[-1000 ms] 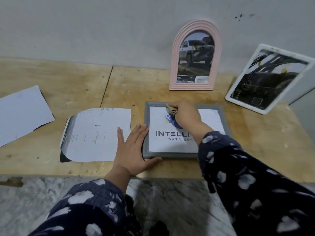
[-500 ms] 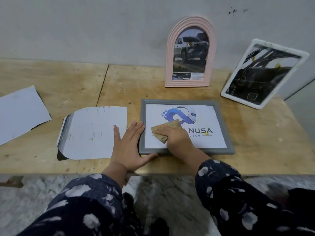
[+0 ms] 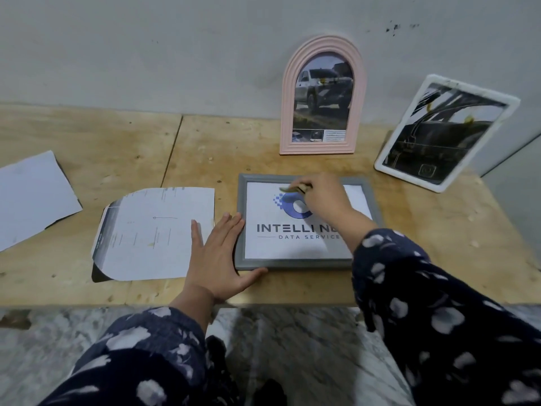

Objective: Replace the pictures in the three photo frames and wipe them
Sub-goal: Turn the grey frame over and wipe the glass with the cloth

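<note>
The right hand (image 3: 322, 197) pinches what looks like a cloth (image 3: 295, 189) at the grey frame's (image 3: 292, 263) twelve o'clock, while the flat-fingered left hand (image 3: 216, 259) braces its seven o'clock corner.

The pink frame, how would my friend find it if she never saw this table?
Look along the back of the wooden table, where it meets the grey wall. Two frames lean there, and a grey frame lies flat in front of them. The pink frame is the left one, the only one with a rounded arch top; it shows a white truck.
</note>
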Motion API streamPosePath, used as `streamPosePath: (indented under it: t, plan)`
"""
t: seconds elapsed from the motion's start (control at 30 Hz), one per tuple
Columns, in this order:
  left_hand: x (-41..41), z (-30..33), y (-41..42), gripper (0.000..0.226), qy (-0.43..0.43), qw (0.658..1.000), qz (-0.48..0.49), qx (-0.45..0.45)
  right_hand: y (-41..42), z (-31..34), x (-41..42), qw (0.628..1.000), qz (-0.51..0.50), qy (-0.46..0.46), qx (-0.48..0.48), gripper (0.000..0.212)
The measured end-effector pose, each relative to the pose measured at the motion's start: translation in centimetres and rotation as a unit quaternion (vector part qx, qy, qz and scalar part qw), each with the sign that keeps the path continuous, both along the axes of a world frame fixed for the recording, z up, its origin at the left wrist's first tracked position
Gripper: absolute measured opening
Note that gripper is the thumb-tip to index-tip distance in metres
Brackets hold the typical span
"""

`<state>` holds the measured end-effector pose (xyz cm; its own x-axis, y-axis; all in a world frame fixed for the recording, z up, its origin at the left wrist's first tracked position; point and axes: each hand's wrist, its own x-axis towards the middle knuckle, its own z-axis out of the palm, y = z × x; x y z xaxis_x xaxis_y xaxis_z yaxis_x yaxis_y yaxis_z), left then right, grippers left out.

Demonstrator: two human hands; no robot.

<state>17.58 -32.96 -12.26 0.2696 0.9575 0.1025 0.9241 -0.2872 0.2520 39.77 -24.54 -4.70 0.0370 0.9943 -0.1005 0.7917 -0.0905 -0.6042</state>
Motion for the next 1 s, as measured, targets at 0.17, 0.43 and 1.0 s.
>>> streamPosePath:
  t: [0.17, 0.43, 1.0]
  plan:
    - [0.1, 0.2, 0.1, 0.105, 0.01, 1.0, 0.012, -0.003, 0.1, -3.0, -4.3, 0.993, 0.117, -0.016, -0.024, 0.026]
    - [0.1, 0.4, 0.0, 0.107, 0.026, 0.999, 0.027, -0.008, -4.1, -4.4, -0.7, 0.986, 0.152, -0.044, 0.049, 0.029]
    - [5.2, 1.5, -1.4, 0.102, 0.09, 0.994, -0.037, 0.048, -2.9, 0.1, 5.2, 0.997, -0.044, -0.054, -0.026, 0.039]
